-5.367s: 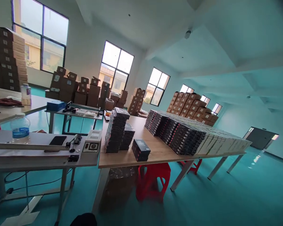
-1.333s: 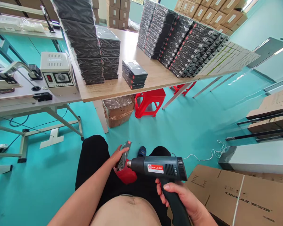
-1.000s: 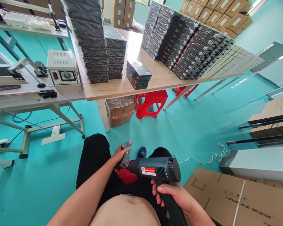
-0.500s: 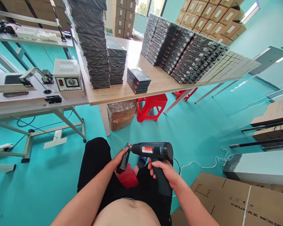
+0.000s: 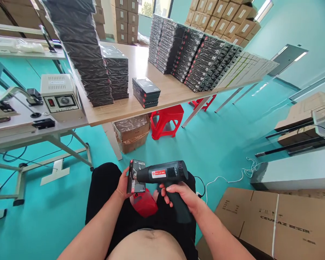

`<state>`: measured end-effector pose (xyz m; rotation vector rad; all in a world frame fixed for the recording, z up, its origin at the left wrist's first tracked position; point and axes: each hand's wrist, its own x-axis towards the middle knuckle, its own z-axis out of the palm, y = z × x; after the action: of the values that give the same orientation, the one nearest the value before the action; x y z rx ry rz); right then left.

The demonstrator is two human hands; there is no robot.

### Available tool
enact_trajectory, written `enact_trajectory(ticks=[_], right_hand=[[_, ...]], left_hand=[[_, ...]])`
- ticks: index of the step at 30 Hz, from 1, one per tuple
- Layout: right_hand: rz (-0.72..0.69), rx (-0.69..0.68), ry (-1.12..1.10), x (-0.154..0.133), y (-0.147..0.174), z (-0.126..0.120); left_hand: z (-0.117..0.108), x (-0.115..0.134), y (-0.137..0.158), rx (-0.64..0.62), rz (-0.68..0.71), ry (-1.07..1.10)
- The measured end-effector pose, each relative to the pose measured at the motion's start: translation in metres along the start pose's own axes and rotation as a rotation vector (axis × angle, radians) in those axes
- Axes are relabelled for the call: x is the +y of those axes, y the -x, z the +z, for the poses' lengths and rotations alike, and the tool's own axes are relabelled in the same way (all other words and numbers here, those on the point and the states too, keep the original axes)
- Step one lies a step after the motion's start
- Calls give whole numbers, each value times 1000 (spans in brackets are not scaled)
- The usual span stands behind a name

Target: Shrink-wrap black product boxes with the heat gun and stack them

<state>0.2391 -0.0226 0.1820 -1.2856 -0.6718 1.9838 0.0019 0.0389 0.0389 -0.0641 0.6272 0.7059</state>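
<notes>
My left hand point(image 5: 122, 184) grips a small black box point(image 5: 138, 186) by its left side, its printed face turned up toward me. Wrapped round the handle of a dark heat gun point(image 5: 168, 172) with a red and white label, my right hand point(image 5: 176, 193) holds the tool level. The gun's nozzle points left, right at the box; whether it touches cannot be told. Below the box, between my knees, is the red seat of a stool point(image 5: 144, 206).
A wooden table point(image 5: 119, 113) ahead bears a short stack of black boxes point(image 5: 146, 92) and tall wrapped stacks point(image 5: 83, 54). A beige control unit point(image 5: 61, 95) stands at left. A red stool point(image 5: 168, 121) is under the table. Cartons point(image 5: 281, 216) lie at right; a white cable point(image 5: 233, 180) crosses the floor.
The black box has turned from edge-on to show its printed face, and my left hand has shifted left with it. The heat gun has moved slightly left. The whole view has swung right.
</notes>
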Motion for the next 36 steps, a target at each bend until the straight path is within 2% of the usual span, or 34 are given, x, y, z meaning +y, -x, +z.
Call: enact_trajectory(ticks=[1,4,5,9,10,14,15,19,20,22,24,25,29,33,36], right_hand=[[-14,9,10,-3,-1,2],[-84,157,8,-14,-4,5],[-85,162,16,-16,-3,6],[23,-107,153,-17,8,7],[29,-124,178,-15,11,7],[-45,100,152,-6,23,6],[-34,105,146,-4,26,5],[78,-115,198,8,42,-3],[73,-103,197,12,45,-7],[30,44,148,17,50,-13],[-3,188,80,21,54,-19],[2,202,55,22,56,-21],[28,116,-70,21,57,-25],[-11,214,-381,18,46,-32],[-26,186,-482,17,41,-39]], left_hand=[[0,0,1,-1,-5,-2],[0,1,3,19,17,-2],[1,1,4,27,28,2],[3,2,6,30,106,35],[4,3,7,29,134,47],[5,5,8,63,190,79],[4,5,7,59,196,82],[-4,6,0,15,239,117],[-6,6,-2,8,253,130],[-11,6,-4,-11,264,147],[-12,6,-5,-38,242,144],[-12,6,-4,-55,214,134],[-3,5,1,-129,100,74],[5,2,5,-121,-10,13],[7,0,7,-72,-72,-27]])
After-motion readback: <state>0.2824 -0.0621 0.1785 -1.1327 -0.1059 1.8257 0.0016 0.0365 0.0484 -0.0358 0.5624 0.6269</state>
